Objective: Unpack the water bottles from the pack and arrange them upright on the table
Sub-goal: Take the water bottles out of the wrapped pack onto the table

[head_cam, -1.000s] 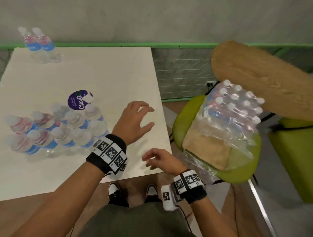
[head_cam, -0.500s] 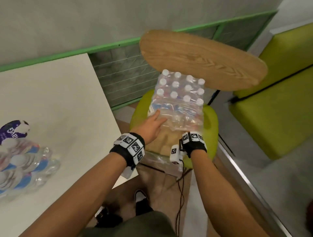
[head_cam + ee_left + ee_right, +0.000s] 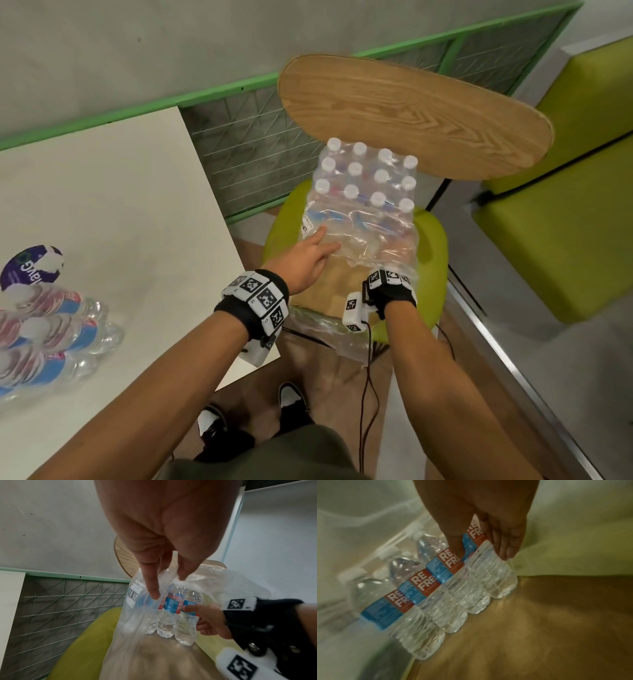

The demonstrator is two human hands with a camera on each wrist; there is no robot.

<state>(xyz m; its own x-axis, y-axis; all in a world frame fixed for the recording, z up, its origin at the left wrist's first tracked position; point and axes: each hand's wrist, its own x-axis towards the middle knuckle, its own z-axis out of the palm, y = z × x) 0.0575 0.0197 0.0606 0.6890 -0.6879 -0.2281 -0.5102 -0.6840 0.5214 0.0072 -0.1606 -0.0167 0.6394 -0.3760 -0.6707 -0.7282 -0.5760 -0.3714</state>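
- Right hand (image 3: 489, 524) reaching into the open near end of the pack (image 3: 359, 219), thumb and fingers closing round the end bottle (image 3: 489, 572) of the front row, at its label.
- Left hand (image 3: 308, 260) resting on the loose wrap (image 3: 137, 615) at the pack's left, forefinger straight, other fingers pinching a fold of film up and holding the opening wide.
- Bottle standing upright, long axis vertical, directly ahead of the right hand and touching its neighbour on the left; way out lying toward the body.
- Pack sitting on a green chair (image 3: 431, 246), against its wooden back (image 3: 411, 113).
- Tabletop (image 3: 120, 192) lying to the left, with unpacked bottles (image 3: 61, 329) bunched at its near left; left hand being the nearer one to it.
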